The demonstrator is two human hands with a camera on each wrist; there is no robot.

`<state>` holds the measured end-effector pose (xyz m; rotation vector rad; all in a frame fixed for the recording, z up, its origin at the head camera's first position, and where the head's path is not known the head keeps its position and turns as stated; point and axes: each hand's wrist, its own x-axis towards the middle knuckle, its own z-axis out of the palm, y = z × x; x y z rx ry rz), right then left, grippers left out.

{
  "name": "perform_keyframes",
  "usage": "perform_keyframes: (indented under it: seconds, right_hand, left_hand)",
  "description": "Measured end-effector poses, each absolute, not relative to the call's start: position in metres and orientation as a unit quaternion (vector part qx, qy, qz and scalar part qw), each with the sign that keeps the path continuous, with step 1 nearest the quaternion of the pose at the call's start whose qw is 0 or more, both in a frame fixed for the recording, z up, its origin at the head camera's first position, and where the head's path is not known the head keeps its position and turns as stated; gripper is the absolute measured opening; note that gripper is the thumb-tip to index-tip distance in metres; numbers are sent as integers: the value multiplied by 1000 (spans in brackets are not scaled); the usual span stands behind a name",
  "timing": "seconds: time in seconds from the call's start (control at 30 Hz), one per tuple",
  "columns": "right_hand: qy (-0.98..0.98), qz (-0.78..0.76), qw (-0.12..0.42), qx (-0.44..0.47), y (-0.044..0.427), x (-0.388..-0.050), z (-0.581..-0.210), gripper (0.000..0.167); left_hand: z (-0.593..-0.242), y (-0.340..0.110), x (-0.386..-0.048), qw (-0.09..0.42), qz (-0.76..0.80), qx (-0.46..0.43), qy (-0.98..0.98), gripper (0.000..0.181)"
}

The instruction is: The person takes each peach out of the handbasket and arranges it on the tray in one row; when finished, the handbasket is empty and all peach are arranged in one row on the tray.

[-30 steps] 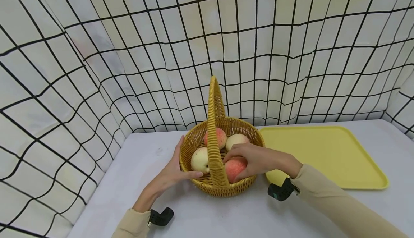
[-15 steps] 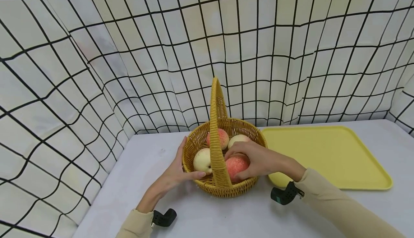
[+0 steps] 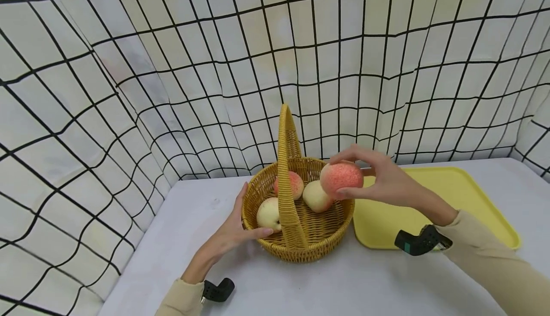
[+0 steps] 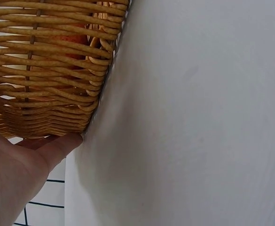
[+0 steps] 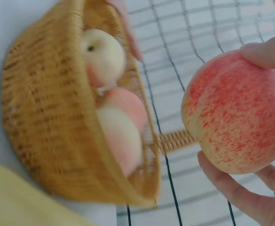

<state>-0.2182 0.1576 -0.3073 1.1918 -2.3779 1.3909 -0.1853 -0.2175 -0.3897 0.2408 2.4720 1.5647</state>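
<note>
Hands (image 3: pixel 229 232) (image 3: pixel 393 182), left holding wicker basket (image 3: pixel 301 253), right gripping red peach (image 3: pixel 343 180)

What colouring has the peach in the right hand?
The peach has red speckles over pale yellow, clearest in the right wrist view.

Head: above the table (image 3: pixel 266 287), farthest back, we look forward and down over basket (image 3: pixel 301 254) and tray (image 3: pixel 464 187).
Left wrist: close up, we face the basket's outer wall by the left hand (image 4: pixel 15 179).
Right wrist: near the peach (image 5: pixel 238 113), we look, turned sideways, into the basket.
Basket: we see it in all three views.
</note>
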Motion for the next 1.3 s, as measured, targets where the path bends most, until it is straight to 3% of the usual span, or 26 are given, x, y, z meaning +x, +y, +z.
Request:
perform_keyframes:
  seconds: [0.17,0.5,0.77,1.3]
  right_hand:
    - [-798,488,80,344,190,-225,-309,50]
    - [-817,509,38,269,220,-241,-347,44]
    - [-838,480,9,260,220,-256,-379,43]
    - [-840,465,-3,280,221,-261,-395,43]
  left_hand:
    - [-389,-220,-184,104,526,75,841,136]
    - [-391,-224,-183,95,525,77,843,134]
    - [-394,-226,-184,94,534,94,835,134]
    - [-391,-220,-188,98,536,111,831,132]
